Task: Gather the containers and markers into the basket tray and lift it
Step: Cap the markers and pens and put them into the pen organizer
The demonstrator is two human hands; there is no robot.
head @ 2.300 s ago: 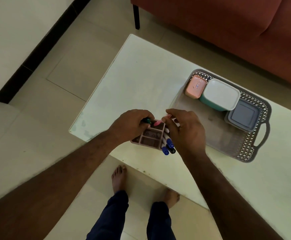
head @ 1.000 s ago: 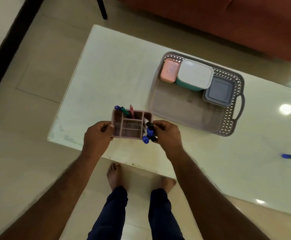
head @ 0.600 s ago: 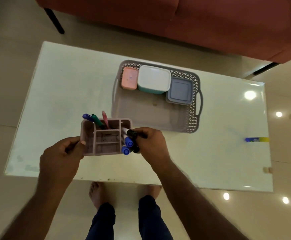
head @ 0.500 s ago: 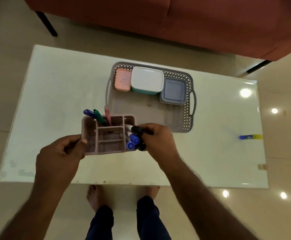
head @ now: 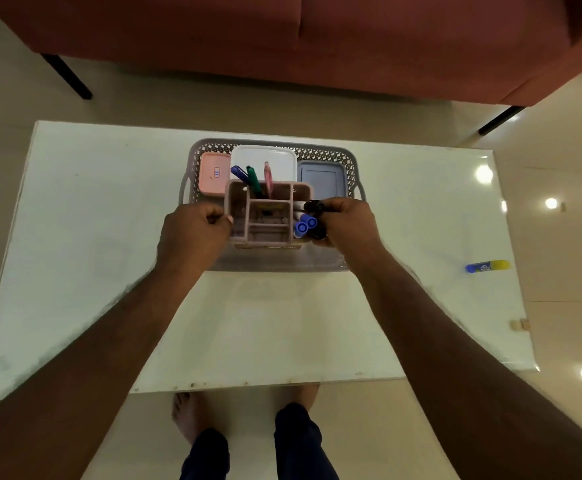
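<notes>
Hands (head: pixel 196 230) (head: pixel 346 225) grip pink organizer (head: pixel 265 216); pink container's (head: pixel 214 178) label unreadable.

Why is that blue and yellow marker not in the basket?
It is out: the blue and yellow marker lies flat on the table, right of the basket tray.

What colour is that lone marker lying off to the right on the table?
The lone marker is blue with a yellow end, seen in the head view.
</notes>
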